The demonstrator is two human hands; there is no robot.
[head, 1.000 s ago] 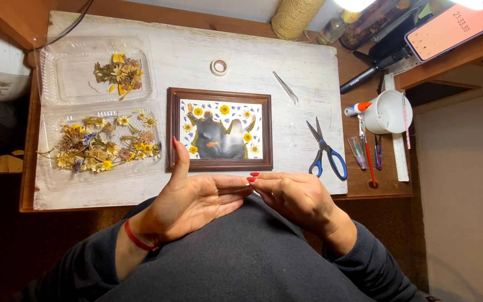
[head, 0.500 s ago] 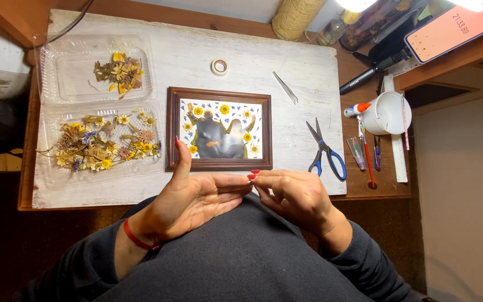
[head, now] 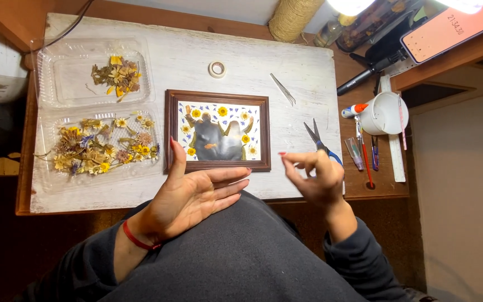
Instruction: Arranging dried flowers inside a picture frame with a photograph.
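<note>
My left hand (head: 194, 193) lies palm up at the near edge of the white board (head: 197, 61), fingers spread, thumb raised by the lower left corner of a brown picture frame (head: 217, 96). The frame holds a picture decorated with pressed yellow flowers. My right hand (head: 314, 176) hovers to the right of the frame's lower corner, fingers curled loosely with tips close together; I cannot see anything held in it. Blue-handled scissors (head: 317, 137) lie just beyond the right hand.
Two clear plastic trays of dried flowers, one at the back (head: 96, 72) and one nearer (head: 93, 148), sit at the left. A tape roll (head: 217, 69), tweezers (head: 282, 88), a twine spool (head: 294, 17), a white cup (head: 384, 112), pens and a ruler (head: 398, 151) lie at the right.
My right hand has pulled away from the left palm and moved to the right and up, toward the scissors. The left hand stays palm up.
</note>
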